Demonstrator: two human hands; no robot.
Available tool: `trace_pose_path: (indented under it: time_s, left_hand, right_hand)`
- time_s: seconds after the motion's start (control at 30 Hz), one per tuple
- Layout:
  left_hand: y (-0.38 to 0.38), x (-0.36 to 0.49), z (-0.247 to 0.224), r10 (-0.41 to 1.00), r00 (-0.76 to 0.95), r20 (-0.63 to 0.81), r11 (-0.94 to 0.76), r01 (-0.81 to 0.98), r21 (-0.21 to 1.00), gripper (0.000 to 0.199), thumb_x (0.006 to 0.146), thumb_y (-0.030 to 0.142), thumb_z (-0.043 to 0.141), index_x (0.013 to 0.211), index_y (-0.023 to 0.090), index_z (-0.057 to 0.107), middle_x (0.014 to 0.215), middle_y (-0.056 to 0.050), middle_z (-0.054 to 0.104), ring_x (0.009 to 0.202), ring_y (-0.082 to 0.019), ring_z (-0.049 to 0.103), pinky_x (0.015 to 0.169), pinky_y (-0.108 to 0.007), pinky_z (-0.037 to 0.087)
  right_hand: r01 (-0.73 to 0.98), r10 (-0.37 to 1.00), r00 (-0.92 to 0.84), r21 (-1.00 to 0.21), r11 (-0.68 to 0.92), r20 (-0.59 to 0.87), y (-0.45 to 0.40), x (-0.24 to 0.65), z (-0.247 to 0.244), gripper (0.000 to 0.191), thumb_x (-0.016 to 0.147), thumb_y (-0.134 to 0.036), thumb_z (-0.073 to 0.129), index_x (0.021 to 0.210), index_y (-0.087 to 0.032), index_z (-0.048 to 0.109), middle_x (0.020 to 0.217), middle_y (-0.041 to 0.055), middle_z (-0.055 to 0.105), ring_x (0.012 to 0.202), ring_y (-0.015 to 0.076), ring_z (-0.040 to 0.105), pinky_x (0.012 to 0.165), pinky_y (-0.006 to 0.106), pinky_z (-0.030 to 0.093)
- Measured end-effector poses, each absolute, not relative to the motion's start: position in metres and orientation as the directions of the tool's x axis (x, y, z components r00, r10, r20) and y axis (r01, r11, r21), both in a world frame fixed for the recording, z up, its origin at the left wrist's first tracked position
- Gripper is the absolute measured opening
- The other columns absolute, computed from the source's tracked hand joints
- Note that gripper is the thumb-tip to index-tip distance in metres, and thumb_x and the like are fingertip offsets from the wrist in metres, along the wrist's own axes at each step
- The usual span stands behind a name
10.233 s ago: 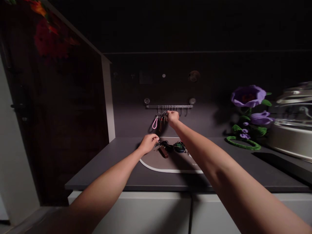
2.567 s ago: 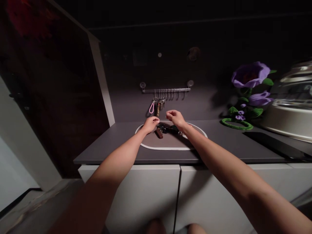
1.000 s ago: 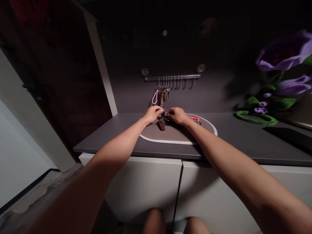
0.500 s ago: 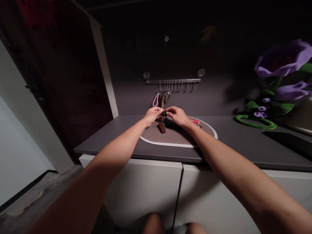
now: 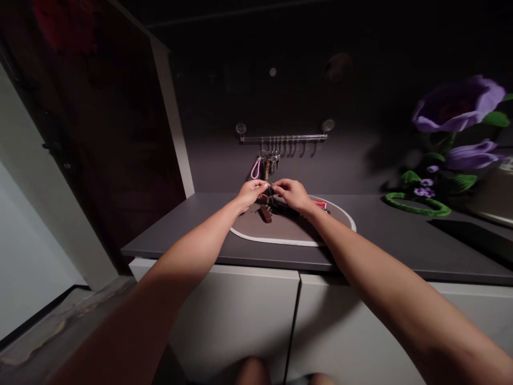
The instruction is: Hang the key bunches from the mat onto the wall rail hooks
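Over the mat, my left hand [image 5: 251, 193] pinches the left side of a small dark bunch of keys [image 5: 270, 191] between thumb and fingers. From the right, my right hand [image 5: 293, 194] closes its fingertips on the same bunch, near its top. Fine details of the ring are too small and dark to make out. Just below the hands, a brown oblong fob [image 5: 265, 214] lies on the brown mat [image 5: 290, 242] with a white rim. More dark items on the mat are partly hidden behind my right hand.
A clear hook rail [image 5: 284, 139] is fixed to the back wall, bearing a pink loop strap [image 5: 255, 168], a brown strap [image 5: 267, 169] and several keys [image 5: 274, 161]. A red packet [image 5: 319, 203] lies on the mat's right. Purple fabric flowers [image 5: 459, 107] stand on the counter [image 5: 372, 235].
The view has tilted up slightly, so everything sits a little lower. Both hands stay together on the bunch of keys, with only small finger movements.
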State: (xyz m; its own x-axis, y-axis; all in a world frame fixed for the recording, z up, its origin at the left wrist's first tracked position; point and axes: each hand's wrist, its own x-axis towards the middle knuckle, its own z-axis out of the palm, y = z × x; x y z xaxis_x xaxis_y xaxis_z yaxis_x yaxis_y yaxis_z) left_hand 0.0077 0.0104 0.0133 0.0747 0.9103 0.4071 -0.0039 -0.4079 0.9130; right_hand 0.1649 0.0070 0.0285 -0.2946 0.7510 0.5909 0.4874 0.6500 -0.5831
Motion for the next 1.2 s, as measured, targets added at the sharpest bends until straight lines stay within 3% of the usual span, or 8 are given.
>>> trace_pose_path:
  time_s: [0.23,0.57,0.83,1.2]
  left_hand:
    - [0.009,0.008,0.013,0.894,0.110,0.435,-0.438,0.008,0.899,0.024,0.071,0.031,0.062,0.082,0.010,0.058,0.072,0.000,0.059,0.058,-0.006,0.052,0.060,-0.022,0.044]
    - [0.012,0.012,0.008,0.875,0.069,0.480,-0.484,0.168,0.859,0.020,0.078,0.029,0.052,0.086,0.011,0.059,0.080,-0.005,0.063,0.065,-0.009,0.056,0.059,-0.021,0.044]
    - [0.010,0.013,0.006,0.761,0.088,0.643,-0.585,0.522,0.621,0.023,0.080,0.026,0.044,0.080,0.013,0.062,0.075,-0.004,0.065,0.070,-0.014,0.057,0.068,-0.025,0.042]
    - [0.006,0.014,0.008,0.711,0.149,0.687,-0.577,0.682,0.450,0.026,0.082,0.025,0.040,0.074,0.017,0.063,0.073,-0.003,0.064,0.072,-0.015,0.055,0.070,-0.025,0.039]
  right_hand:
    - [0.410,0.778,-0.270,-0.663,0.627,0.568,0.011,0.165,0.025,0.021,0.076,-0.031,0.053,0.084,-0.013,0.062,0.075,0.0031,0.064,0.062,0.0099,0.056,0.063,0.022,0.044]
    - [0.323,0.760,-0.191,-0.691,0.646,0.621,0.028,0.169,0.017,0.023,0.075,-0.035,0.052,0.082,-0.015,0.059,0.075,0.0018,0.062,0.067,0.0107,0.057,0.067,0.024,0.047]
    - [0.378,0.760,-0.111,-0.680,0.628,0.640,0.025,0.171,0.022,0.023,0.078,-0.036,0.047,0.082,-0.016,0.056,0.075,0.0019,0.061,0.066,0.0111,0.056,0.064,0.024,0.048]
    - [0.498,0.714,-0.004,-0.618,0.608,0.700,0.049,0.170,0.057,0.020,0.078,-0.033,0.046,0.080,-0.016,0.056,0.070,0.0006,0.061,0.062,0.0105,0.056,0.066,0.026,0.049]
